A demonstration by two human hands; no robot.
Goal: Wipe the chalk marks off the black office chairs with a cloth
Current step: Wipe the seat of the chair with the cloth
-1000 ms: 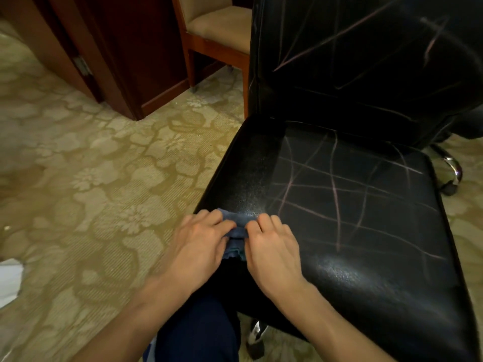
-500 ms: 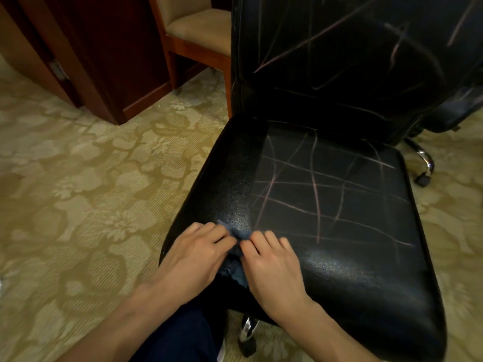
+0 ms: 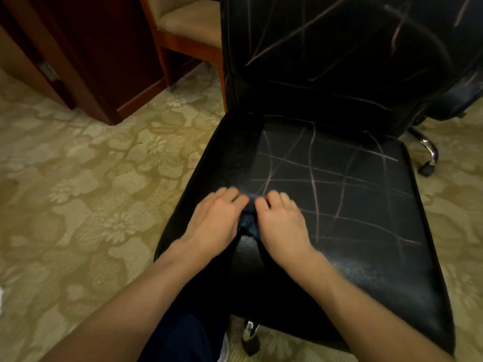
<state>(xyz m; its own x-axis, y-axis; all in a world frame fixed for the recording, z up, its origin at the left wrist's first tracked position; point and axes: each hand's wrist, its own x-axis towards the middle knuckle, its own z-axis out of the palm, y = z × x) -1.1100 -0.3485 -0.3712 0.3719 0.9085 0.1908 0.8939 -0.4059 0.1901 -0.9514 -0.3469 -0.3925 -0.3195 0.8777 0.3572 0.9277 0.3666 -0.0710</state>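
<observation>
A black office chair (image 3: 366, 257) stands in front of me, its seat and backrest crossed by pale chalk lines (image 3: 313, 178). A small dark blue cloth (image 3: 248, 218) lies bunched on the seat's front left part. My left hand (image 3: 217, 220) and my right hand (image 3: 282, 223) sit side by side on it, fingers curled and pinching the cloth between them. Most of the cloth is hidden under my hands.
A wooden chair with a tan cushion (image 3: 193, 24) stands behind the office chair on the left. Dark wooden furniture (image 3: 91, 61) fills the upper left. A second black chair's chrome base (image 3: 428, 152) shows at the right. Patterned beige carpet (image 3: 78, 192) covers the floor.
Both hands have slid forward with the cloth, from the seat's front edge further onto the seat, toward the chalk lines. Their fingers have curled more tightly.
</observation>
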